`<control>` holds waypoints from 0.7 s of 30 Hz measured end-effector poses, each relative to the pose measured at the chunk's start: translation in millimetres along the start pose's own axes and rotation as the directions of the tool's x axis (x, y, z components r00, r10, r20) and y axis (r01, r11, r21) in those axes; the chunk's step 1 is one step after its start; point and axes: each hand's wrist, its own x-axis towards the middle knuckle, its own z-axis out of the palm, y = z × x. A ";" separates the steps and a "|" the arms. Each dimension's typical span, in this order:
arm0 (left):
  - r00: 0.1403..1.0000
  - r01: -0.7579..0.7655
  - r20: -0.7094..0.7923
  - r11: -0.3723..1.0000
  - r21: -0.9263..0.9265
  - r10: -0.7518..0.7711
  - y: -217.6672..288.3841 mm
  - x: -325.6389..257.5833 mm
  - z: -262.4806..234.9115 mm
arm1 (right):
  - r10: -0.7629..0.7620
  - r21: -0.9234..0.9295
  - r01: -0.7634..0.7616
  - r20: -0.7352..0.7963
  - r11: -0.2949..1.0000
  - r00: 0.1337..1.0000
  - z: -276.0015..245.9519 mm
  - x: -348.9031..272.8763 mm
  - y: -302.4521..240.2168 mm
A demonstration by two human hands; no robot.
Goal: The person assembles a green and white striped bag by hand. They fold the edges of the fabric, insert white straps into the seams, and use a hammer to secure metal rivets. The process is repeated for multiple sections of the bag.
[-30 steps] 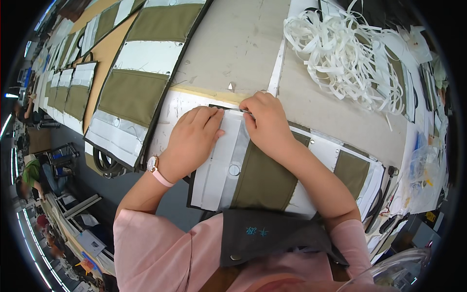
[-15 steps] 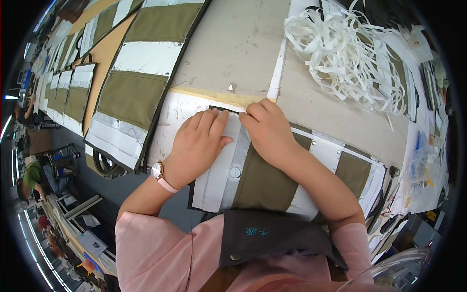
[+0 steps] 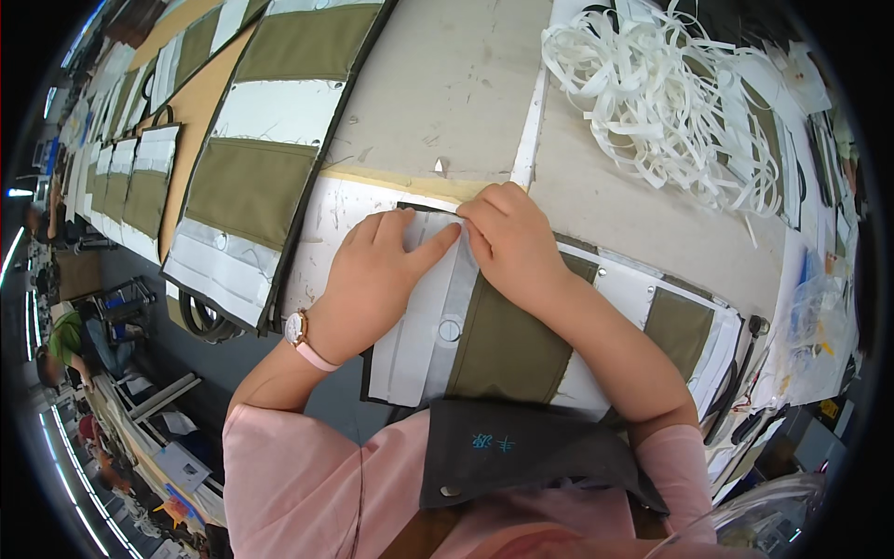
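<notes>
On the worktop (image 3: 447, 84), head view: one olive-and-white fabric panel (image 3: 507, 340) lies flat at the near edge, two snap studs visible on it. Left hand (image 3: 372, 279) rests open, palm down, on its white strip, index finger stretched toward the right hand (image 3: 512, 242), which pinches the panel's top edge. One pink-strapped wristwatch (image 3: 300, 334). One tangle of white tape (image 3: 661, 102) far right. More panels at left.
</notes>
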 end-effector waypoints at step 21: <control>0.996 0.035 0.084 0.999 0.030 -0.037 -3.7 11.8 -9.3 | -0.013 0.025 0.013 -0.016 1.000 1.000 2.7 -0.5 5.3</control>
